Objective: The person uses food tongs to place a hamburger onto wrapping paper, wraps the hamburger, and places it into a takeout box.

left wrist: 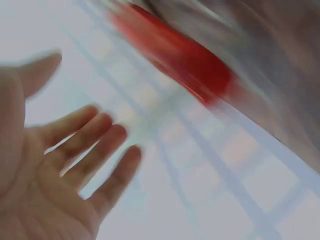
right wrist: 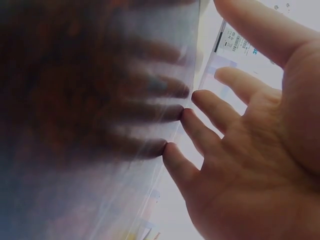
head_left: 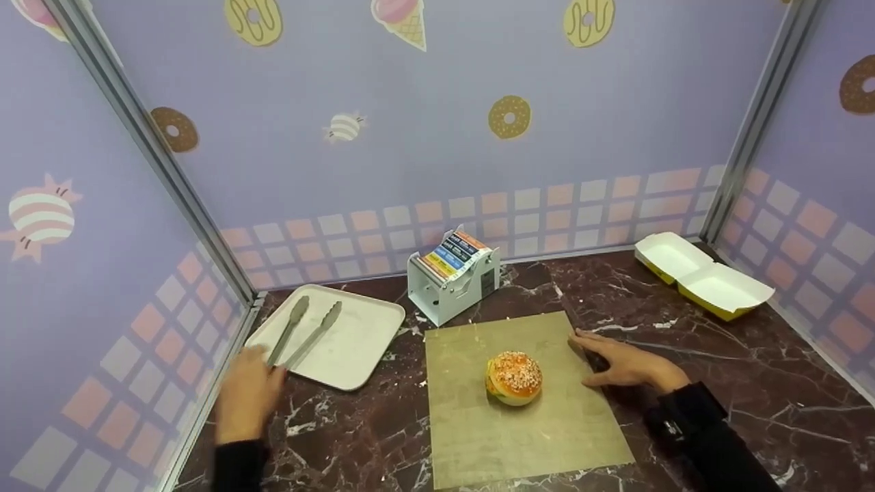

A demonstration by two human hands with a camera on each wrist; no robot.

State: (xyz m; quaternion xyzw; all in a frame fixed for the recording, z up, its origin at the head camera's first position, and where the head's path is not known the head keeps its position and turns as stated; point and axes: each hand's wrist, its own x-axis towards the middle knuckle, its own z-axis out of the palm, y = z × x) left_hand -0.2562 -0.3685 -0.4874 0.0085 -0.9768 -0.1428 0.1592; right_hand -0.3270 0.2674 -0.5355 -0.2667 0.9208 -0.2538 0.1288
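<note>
My left hand [head_left: 247, 393], blurred, is by the handle end of the metal tongs [head_left: 316, 342], which lie on a cream tray [head_left: 369, 328]. In the left wrist view its fingers [left wrist: 112, 150] are apart and hold nothing; a smeared red object [left wrist: 180, 55] shows beyond them. My right hand [head_left: 625, 362] rests at the right edge of a square brown paper sheet [head_left: 472, 437]. Its fingertips meet their reflections on the glossy tabletop in the right wrist view, and its thumb is spread. A sesame-bun burger [head_left: 514, 378] sits near the sheet's middle.
Behind the sheet stands a white dispenser [head_left: 454, 273] with several coloured label rolls. An open yellow burger box [head_left: 724, 285], white inside, is at the back right. Patterned walls [head_left: 437, 157] enclose the dark marbled table [head_left: 355, 437] at back and sides.
</note>
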